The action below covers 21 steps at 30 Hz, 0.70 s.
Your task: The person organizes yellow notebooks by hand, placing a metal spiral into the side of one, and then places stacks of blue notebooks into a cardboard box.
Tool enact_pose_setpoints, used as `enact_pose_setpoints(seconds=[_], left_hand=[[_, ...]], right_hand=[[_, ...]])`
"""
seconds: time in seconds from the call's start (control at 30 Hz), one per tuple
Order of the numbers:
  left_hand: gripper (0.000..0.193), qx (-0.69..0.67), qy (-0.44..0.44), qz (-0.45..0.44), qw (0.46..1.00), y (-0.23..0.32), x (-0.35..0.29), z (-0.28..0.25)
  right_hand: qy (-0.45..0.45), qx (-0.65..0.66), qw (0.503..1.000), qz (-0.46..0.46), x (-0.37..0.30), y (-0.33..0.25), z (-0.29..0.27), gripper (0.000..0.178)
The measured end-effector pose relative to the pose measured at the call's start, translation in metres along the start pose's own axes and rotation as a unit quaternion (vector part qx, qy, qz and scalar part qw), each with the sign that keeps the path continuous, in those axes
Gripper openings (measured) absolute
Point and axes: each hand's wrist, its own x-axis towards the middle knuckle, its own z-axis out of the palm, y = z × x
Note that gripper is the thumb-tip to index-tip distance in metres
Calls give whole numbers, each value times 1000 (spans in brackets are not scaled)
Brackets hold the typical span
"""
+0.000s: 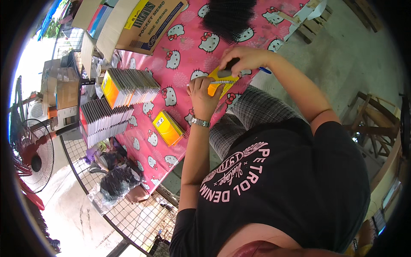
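A yellow and orange notebook [226,84] lies near the edge of the pink cloth-covered table. My left hand [203,95], with a metal watch at its wrist, grips the notebook's left side, its thumb on the cover. Across the notebook runs a narrow whitish strip [223,82], partly under the left fingers; its kind is unclear. Over the far side my right hand [245,60] is curled, with a dark object [232,64] at its fingers that I cannot identify. A blue pen-like stick [265,70] shows beside the right wrist.
Left of my hands stand two blocks of stacked spiral notebooks [130,85]. Another yellow notebook [168,127] lies nearer. A cardboard box [150,25] and a pile of black coils [227,19] sit at the back. Plastic-wrapped bundles [117,182] and a fan [36,160] are farther left.
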Motion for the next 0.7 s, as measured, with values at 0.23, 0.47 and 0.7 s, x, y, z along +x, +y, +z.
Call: enact_pose_setpoints(seconds=[0.23,0.47,0.7], left_hand=[[35,-10,3,-5,1000,0,2,-3],[37,-11,-4,-18,1000,-4,6,-3],[38,-29,13,-35,999,-8,10,-7]], right_hand=[[-39,341,938,-46,-5,-4,12,43],[-72,447,886,-97,-2,-4,10,45],[-39,279,958,-45,8,-5,4,41]])
